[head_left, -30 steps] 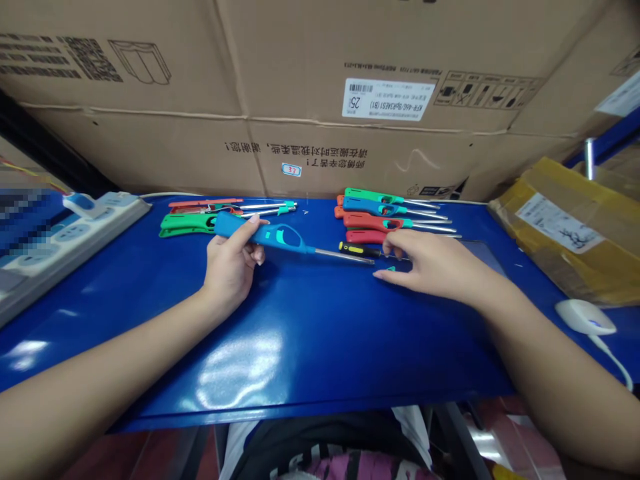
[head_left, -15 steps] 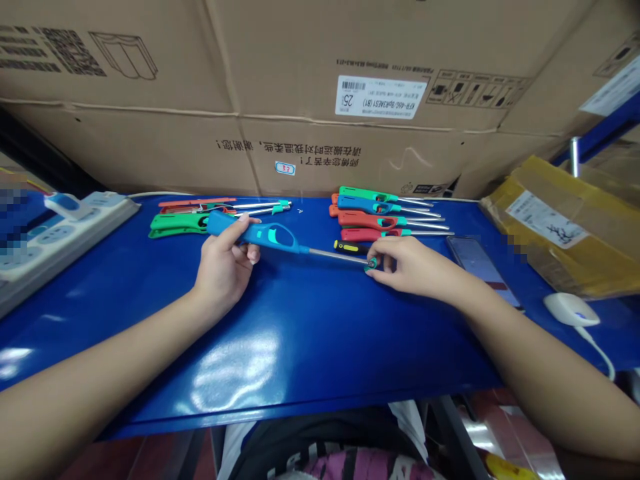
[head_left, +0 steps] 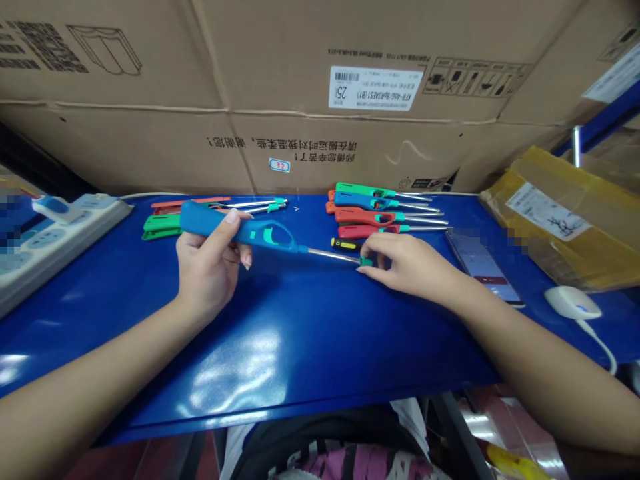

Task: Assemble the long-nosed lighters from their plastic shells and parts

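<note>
My left hand (head_left: 213, 263) is closed around the handle of a blue long-neck lighter (head_left: 270, 235), whose metal tube points right. At the tube's tip, my right hand (head_left: 400, 263) pinches a small green tip piece (head_left: 367, 262) between thumb and fingers. Whether that piece is fixed to the tube cannot be made out. Beyond my right hand lies a stack of lighters in green, blue, orange and red (head_left: 370, 217), tubes pointing right. Behind my left hand are green lighter parts (head_left: 163, 225) and an orange-red one (head_left: 190, 202).
A black and yellow screwdriver handle (head_left: 345, 244) lies near my right hand. Further right are a phone (head_left: 483, 263), a white device with a cable (head_left: 573, 303) and a yellow-taped parcel (head_left: 560, 220). A white power strip (head_left: 75, 230) lies left; a cardboard box (head_left: 280, 127) stands behind.
My left hand and the blue lighter have shifted slightly left, the handle nearer the camera. My right hand stays at the tip, with the green piece turned a little. The view has shifted slightly.
</note>
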A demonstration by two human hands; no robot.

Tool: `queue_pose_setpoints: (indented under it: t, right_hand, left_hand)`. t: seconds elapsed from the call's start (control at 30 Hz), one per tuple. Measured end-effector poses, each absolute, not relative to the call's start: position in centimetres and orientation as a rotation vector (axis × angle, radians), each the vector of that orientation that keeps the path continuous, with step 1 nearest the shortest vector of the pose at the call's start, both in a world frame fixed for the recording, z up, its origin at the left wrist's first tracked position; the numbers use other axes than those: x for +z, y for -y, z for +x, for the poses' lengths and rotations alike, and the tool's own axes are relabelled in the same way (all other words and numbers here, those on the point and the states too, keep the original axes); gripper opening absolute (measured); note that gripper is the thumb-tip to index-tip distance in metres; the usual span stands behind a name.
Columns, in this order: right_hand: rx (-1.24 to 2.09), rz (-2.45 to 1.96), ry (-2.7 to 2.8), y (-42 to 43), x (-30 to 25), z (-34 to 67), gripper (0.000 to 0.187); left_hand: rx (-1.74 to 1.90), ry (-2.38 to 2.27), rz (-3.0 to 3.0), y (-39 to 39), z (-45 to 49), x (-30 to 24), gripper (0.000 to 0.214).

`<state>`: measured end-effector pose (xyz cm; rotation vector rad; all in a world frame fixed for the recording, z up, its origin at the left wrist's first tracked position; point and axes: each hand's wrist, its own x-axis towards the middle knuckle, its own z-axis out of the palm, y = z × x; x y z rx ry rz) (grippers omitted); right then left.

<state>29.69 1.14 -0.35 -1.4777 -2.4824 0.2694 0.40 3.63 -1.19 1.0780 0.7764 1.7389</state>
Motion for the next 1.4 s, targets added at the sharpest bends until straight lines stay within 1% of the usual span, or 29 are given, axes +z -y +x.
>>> queue_pose_setpoints:
  t: [0.2,0.4,0.57,0.7,0.77,0.93,1.1,1.23,1.4]
  right_hand:
    - [0.417,-1.373,2.380,-1.4,-0.5,29.7,0.009]
    - [0.501,-1.266,2.293,-2.1,-1.1,30.0,0.014]
    - [0.661,-1.205,2.150,-1.6,-1.3,28.9,0.016]
    - [0.550,-1.121,2.212,-0.8,-1.3,28.3,0.016]
    - [0.464,-1.106,2.253,-0.6,-1.4,28.3,0.015]
    - [0.350,-1.085,2.295,-0.9,-1.7,28.7,0.013]
    - [0.373,-1.048,2.362,-1.4,-1.4,29.1,0.013]
    - [0.376,-1.046,2.452,-1.3,-1.1,29.3,0.018]
    - [0.186,-0.980,2.566,-0.7,-1.2,29.2,0.024]
  left_hand:
    - [1.706,-0.747,1.059,-3.7,0.5,-1.0,0.025]
    - [1.611,-0.748,1.021,-4.1,0.1,-0.8,0.025]
    - [1.462,-0.715,1.070,-2.7,0.7,-1.3,0.028]
    - [1.160,-0.735,1.178,-1.6,1.1,-2.1,0.029]
    - [1.084,-0.802,1.233,-1.6,1.1,-2.4,0.028]
    - [1.067,-0.989,1.355,-2.1,0.9,-2.3,0.032]
    - [1.058,-1.037,1.463,-2.0,1.0,-2.0,0.031]
    - [1.089,-1.012,1.483,-1.9,1.1,-1.9,0.029]
    - [0.903,-1.009,1.552,-1.7,1.2,-1.9,0.031]
